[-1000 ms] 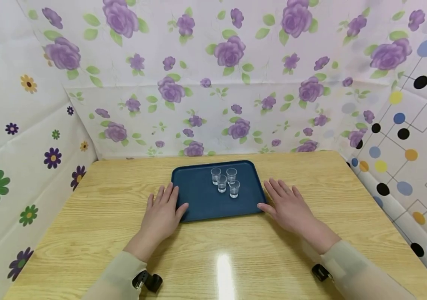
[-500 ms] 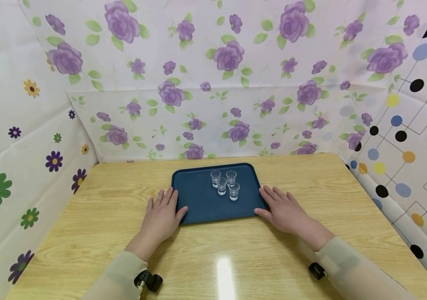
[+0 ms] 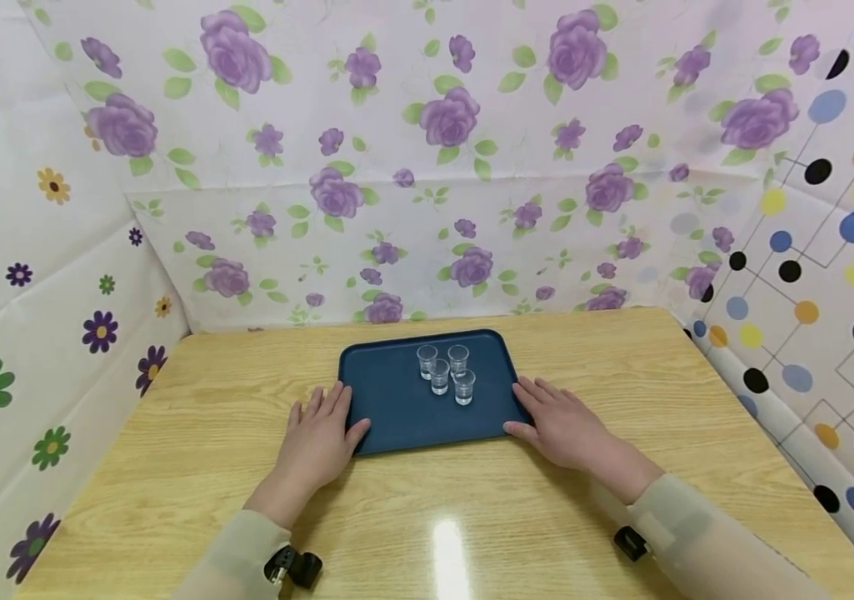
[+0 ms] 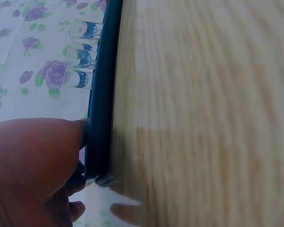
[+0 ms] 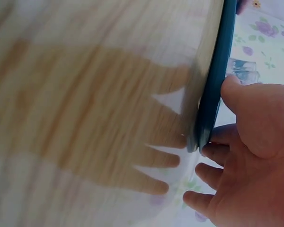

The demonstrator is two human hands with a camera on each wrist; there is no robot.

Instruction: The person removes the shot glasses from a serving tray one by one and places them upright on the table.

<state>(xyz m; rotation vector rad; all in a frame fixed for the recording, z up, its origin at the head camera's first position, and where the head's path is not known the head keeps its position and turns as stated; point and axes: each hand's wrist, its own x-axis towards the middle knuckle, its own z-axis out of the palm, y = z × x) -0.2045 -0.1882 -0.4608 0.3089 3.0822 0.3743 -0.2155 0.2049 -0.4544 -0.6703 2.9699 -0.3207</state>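
Note:
A dark blue rectangular tray lies on the wooden table, one long side towards me. Right of its middle stand several small clear shot glasses, upright and close together, with some clear liquid in them. My left hand rests at the tray's left side, fingers extended along the edge and thumb on the near left corner. At the right side my right hand touches the rim, its thumb at the near right corner. In the right wrist view the fingers are spread and fairly straight beside the tray edge.
The wooden tabletop reaches out on both sides of the tray. Behind it hangs a floral cloth, with a flower-print cloth at the left and a dotted cloth at the right. Each wrist wears a small black camera.
My right hand has moved left, from just beside the tray to touching its right edge. The left hand stays at its side. The whole head view has shifted slightly.

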